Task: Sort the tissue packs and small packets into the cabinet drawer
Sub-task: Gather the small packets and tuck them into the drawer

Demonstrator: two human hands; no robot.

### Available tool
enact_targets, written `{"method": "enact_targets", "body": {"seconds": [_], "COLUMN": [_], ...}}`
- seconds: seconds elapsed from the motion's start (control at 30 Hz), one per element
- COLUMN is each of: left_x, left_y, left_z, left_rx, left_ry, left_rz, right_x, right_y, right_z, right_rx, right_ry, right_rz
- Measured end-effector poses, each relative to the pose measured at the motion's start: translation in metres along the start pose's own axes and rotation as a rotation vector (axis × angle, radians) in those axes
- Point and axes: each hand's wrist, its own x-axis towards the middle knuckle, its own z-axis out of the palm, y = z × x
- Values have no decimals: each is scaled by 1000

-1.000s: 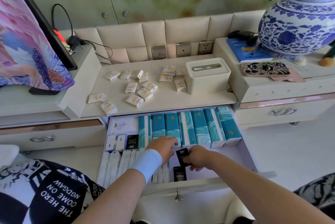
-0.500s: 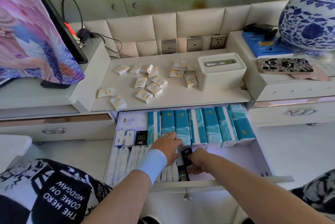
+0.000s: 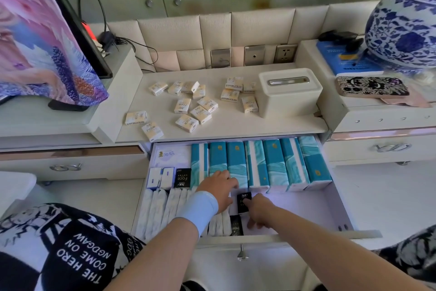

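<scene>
Pale cabinet tops [image 3: 236, 130] are set below a padded wall panel, with a cloth-draped screen [image 3: 35, 43] at the far left. On the middle top, small cream packs [image 3: 186, 123] are scattered loose, not yet sorted. Below them the drawer [image 3: 339, 208] is pulled open: slim white packets [image 3: 160, 208] are filed along its front left, and teal tissue packs [image 3: 273, 161] are stood in a row along the back.

The left hand [image 3: 219, 188] is laid on the near ends of two teal packs, fingers extended and pressing, nothing gripped. Just to its right, a black packet [image 3: 243, 203] is seen at the foot of the row. The right hand [image 3: 260, 210] is set against it with a fingertip on its face; whether a thumb pinches it from below cannot be told. A second black packet [image 3: 236, 226] lies nearer the drawer front. Further right, a white tissue box [image 3: 290, 92] and a blue-and-white vase [image 3: 405, 31] are seen.

If the packet is released before it is wedged, it is judged likely to fall flat. Too hard a push on the teal row could open a gap for it to slip into.
</scene>
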Motion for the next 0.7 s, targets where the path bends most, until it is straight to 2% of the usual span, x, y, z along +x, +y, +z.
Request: {"method": "enact_targets", "body": {"seconds": [0.07,0.13,0.2,0.3,0.53,0.7], "left_x": [-1,-1,0,3,15,17], "left_y": [3,12,24,30,31,28], "left_z": [-1,0,7,33,55,50], "left_rx": [85,250,443,568,594,596], "left_ry": [58,99,20,-185,-341,-330], "left_rz": [39,153,273,303,213,260], "right_x": [-3,3,3,-2,1,10], "right_y": [0,4,7,11,18,10], "right_z": [-3,-4,-7,-8,-9,-11], "right_rx": [-128,-98,-15,-9,20,12], "right_ry": [-1,-52,-77,-95,-73,-57], "right_rz": [0,-36,29,34,23,57]}}
